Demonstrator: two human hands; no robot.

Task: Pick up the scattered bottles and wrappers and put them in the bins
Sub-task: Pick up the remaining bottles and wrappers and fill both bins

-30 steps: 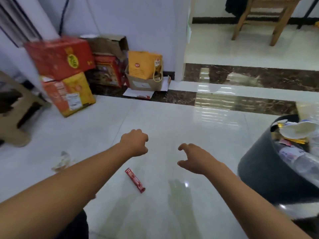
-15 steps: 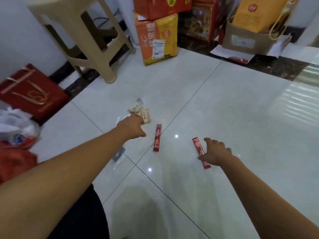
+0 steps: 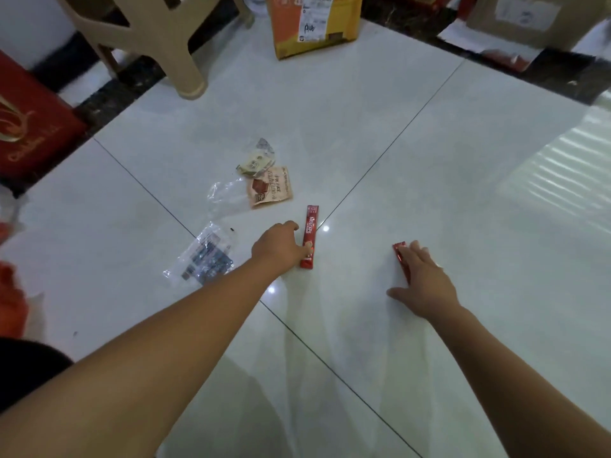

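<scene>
head view, change: half a second ago the left hand (image 3: 279, 247) was at the crumpled wrappers; it has come across to the nescafe stick (image 3: 309, 231); the right hand (image 3: 421, 282) has slid further over the second red stick (image 3: 400, 257) and hides most of it; the floor looms closer; the black bin seen a second ago is out of frame
left hand: knuckles up, fingers curled; one fingertip lies on the lower part of the nescafe stick, thumb just beside its left edge; whether it pinches the stick i cannot tell
right hand: flat, fingers straight and a little spread, pressing on the second red stick; only the stick's far end shows past the fingertips; thumb out to the left on the tile
sticks: both narrow, flat, glossy red foil; both lie on the floor, well apart, one at each hand
other wrappers: beyond the left hand a brown-printed sachet (image 3: 269, 186) lies flat, touching a crumpled beige wrapper (image 3: 256, 158); left of the left forearm, a clear crinkled bag (image 3: 206, 257) with dark print
floor: large glossy white tiles (image 3: 429, 160), thin dark joints, dark marbled border at the far edge
surroundings: beige plastic stool (image 3: 185, 71); yellow-orange carton (image 3: 334, 34); red gift bag (image 3: 29, 127) at far left; brown cardboard box (image 3: 522, 18) at far right
</scene>
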